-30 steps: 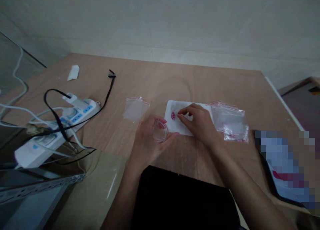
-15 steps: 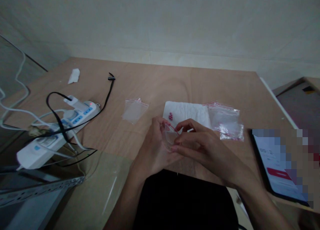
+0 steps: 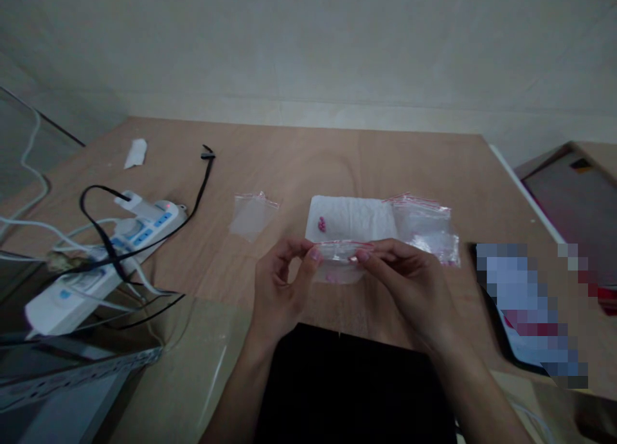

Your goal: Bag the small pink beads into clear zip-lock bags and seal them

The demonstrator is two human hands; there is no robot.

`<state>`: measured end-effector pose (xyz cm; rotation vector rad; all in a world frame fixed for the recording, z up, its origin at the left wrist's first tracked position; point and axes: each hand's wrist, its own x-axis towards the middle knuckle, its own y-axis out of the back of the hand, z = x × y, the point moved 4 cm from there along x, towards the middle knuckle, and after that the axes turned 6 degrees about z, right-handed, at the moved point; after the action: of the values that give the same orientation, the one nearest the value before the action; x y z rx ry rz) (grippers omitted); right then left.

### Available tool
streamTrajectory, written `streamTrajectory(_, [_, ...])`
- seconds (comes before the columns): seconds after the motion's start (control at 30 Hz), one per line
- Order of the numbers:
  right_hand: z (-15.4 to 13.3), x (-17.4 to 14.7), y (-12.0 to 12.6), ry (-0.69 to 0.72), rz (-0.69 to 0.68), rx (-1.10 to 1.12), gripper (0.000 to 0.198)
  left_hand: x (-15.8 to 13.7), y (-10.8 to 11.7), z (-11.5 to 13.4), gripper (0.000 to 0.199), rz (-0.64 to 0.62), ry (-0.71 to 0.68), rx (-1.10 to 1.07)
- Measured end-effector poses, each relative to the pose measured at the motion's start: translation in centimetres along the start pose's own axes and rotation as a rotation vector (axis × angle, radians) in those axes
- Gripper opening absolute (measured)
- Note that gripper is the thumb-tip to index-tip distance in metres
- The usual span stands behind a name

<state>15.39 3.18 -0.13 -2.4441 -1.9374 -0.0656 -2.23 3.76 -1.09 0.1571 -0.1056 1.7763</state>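
Note:
Between both hands is a small clear zip bag (image 3: 341, 264) with a red-lined top edge, and something pinkish shows low inside it. My left hand (image 3: 284, 283) pinches the bag's left top corner between thumb and fingers. At the right top corner, my right hand (image 3: 409, 280) pinches it the same way. Just beyond the bag lies a white tissue (image 3: 357, 216) with a small cluster of pink-red beads or pills (image 3: 322, 224) near its left end. A pile of clear zip bags (image 3: 424, 225) overlaps the tissue's right end.
One flat zip bag (image 3: 253, 216) lies left of the tissue. A white power strip (image 3: 154, 229) with tangled cables sits at the left edge of the wooden table (image 3: 279, 155). A scrap of white paper (image 3: 135, 153) is at the back left, a phone (image 3: 525, 315) at the right.
My right hand has moved from over the bag's opening to its right corner. The bag now stretches level between both hands, its top edge flattened, facing me. The view has shifted slightly.

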Motion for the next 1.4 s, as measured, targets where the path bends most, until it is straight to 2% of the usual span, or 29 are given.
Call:
streamTrajectory(0.1, [-0.2, -0.2, 0.0, 0.015, 0.024, 0.046, 0.006, -0.1, -0.2, -0.2, 0.01, 0.0, 0.032, -0.037])
streamTrajectory(0.23, [-0.6, -0.4, 0.0, 0.057, -0.046, 0.01, 0.003, 0.2, -0.6, 0.1, 0.01, -0.067, 0.034, -0.001])
streamTrajectory(0.4, [0.0, -0.6, -0.8, 0.01, -0.108, 0.011, 0.009, 0.2, -0.8, 0.3, 0.01, -0.009, 0.028, 0.024])
streamTrajectory(0.53, [-0.1, -0.9, -1.2, 0.055, -0.094, 0.021, 0.008, -0.3, -1.0, 0.0, 0.009, -0.011, 0.061, -0.019])
streamTrajectory(0.67, [-0.5, -0.8, -1.0, 0.067, -0.088, -0.057, 0.011, -0.4, -1.3, 0.1, 0.009, -0.115, 0.046, -0.052])
streamTrajectory(0.77, [-0.4, -0.7, -0.9, 0.03, -0.077, -0.028, 0.009, -0.4, -1.5, 0.3, 0.003, -0.172, 0.027, -0.024])
streamTrajectory(0.97, [0.4, -0.8, -0.9, -0.025, -0.058, 0.133, 0.009, -0.6, -1.2, 0.4, 0.007, -0.074, -0.005, 0.01])
streamTrajectory(1.2, [-0.3, -1.7, -0.2, 0.076, -0.081, -0.007, 0.01, -0.8, -2.1, 0.6, 0.009, -0.271, 0.073, 0.025])
streamTrajectory(1.4, [-0.3, -2.0, -0.5, 0.079, -0.058, 0.061, 0.007, -0.8, -2.4, 2.0, 0.006, -0.198, -0.015, 0.119])
